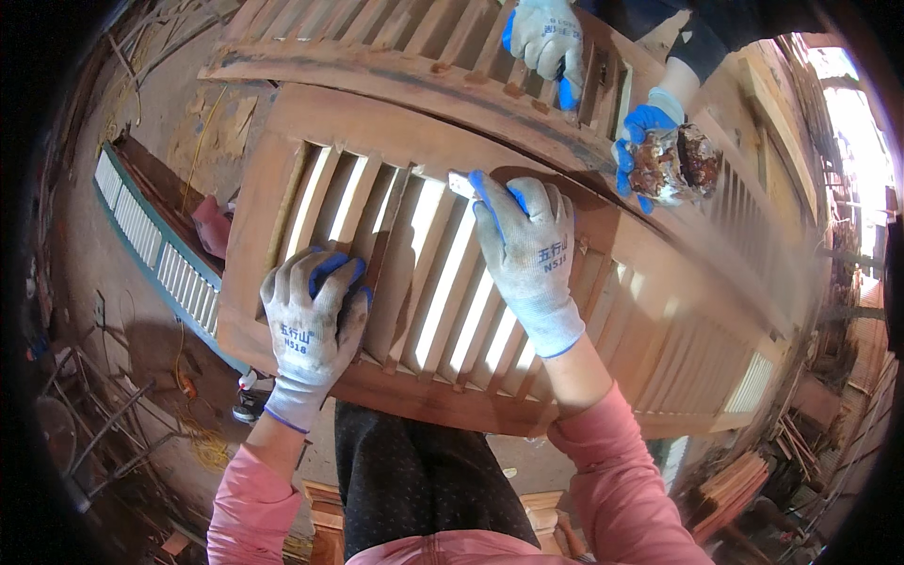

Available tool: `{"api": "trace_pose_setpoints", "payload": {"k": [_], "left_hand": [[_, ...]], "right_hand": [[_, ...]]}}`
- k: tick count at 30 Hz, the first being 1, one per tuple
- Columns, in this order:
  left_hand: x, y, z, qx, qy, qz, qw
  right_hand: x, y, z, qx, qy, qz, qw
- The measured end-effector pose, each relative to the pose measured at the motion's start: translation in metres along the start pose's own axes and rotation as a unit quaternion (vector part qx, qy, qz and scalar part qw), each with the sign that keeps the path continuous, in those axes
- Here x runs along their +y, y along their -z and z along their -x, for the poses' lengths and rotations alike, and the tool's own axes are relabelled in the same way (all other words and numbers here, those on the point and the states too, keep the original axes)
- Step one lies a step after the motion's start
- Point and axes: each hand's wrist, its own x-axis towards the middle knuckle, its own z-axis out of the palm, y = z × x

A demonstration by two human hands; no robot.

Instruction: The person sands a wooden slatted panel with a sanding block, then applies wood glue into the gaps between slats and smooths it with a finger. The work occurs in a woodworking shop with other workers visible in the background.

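A reddish-brown wooden louvered panel (pixel 282 118) with slanted slats lies before me. My left hand (pixel 309 306), in a grey-white glove with blue palm, rests over its left slats. The fingers are curled, and what they grip, if anything, is hidden beneath them. Just right of these fingers a thin darker wood strip (pixel 388 259) runs across the slats. My right hand (pixel 529 240), gloved alike, is closed on a small whitish flat piece (pixel 460 185), which sticks out past the fingertips at the slats' far ends. Its exact kind does not show.
Across from me, a co-worker's gloved hand (pixel 548 42) is over a second louvered panel (pixel 377 64); their other hand (pixel 648 141) holds a brown-stained container (pixel 673 165). A green-edged white louvered panel (pixel 160 254) stands at left. Wood pieces (pixel 730 494) lie stacked at lower right.
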Motion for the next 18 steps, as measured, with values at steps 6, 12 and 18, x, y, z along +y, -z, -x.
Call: {"api": "trace_pose_setpoints", "payload": {"k": [6,12,18], "left_hand": [[-0.001,-0.001,0.0,0.0,0.0,0.02,1.0],[0.0,-0.001,0.002,-0.003,0.001,0.011,1.0],[0.0,0.0,0.002,-0.015,0.0,0.006,1.0]], "right_hand": [[0.013,0.03,0.03,0.024,-0.13,-0.029,0.991],[0.038,0.05,0.071,0.034,-0.237,-0.04,0.97],[0.029,0.046,0.065,0.015,-0.174,-0.045,0.984]]}}
